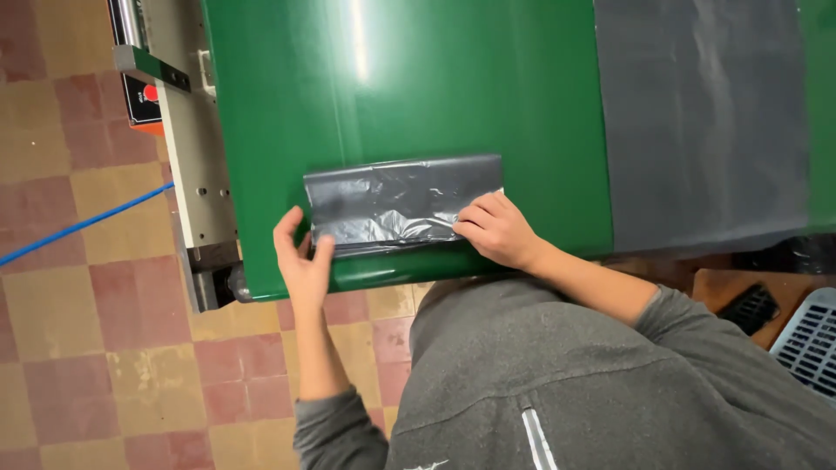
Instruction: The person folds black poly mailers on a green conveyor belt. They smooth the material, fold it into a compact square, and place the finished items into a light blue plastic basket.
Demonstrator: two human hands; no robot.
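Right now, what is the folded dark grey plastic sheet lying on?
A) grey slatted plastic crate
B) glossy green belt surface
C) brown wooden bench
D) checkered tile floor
B: the folded dark grey plastic sheet lies flat on the glossy green belt surface, with the left hand and right hand on its ends.

The person wore a grey long-sleeved sweatshirt (557, 374) of soft, slightly heathered fabric. Both sleeves were pushed up toward the elbows, leaving the forearms bare. A light stripe with a dark centre line ran down the front of the garment, and a small white mark showed at its lower edge. The left hand (302, 261) and the right hand (496, 231) were bare, without gloves or rings.
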